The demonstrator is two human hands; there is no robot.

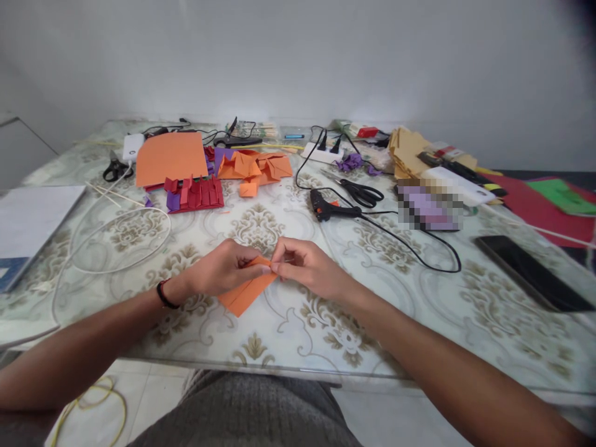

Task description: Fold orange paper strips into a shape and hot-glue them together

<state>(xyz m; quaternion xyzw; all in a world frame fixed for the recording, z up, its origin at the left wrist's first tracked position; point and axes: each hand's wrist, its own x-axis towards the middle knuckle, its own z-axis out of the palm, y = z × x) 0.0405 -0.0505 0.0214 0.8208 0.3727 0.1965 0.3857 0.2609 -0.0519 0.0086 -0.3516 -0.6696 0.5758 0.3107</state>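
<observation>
Between my hands is a small piece of orange paper with crease lines, tilted just above the patterned tabletop. My left hand is closed on its upper left side, thumb lying along the top. At the paper's far right corner, my right hand pinches the edge between thumb and fingertips. The two thumbs almost meet there. Part of the paper is hidden under my left fingers. Beyond my hands lie folded orange paper pieces and red folded pieces.
A black glue gun with its cord and black scissors lie right of centre. Farther right are a phone and red sheets. A large orange sheet and a looped white cable are on the left.
</observation>
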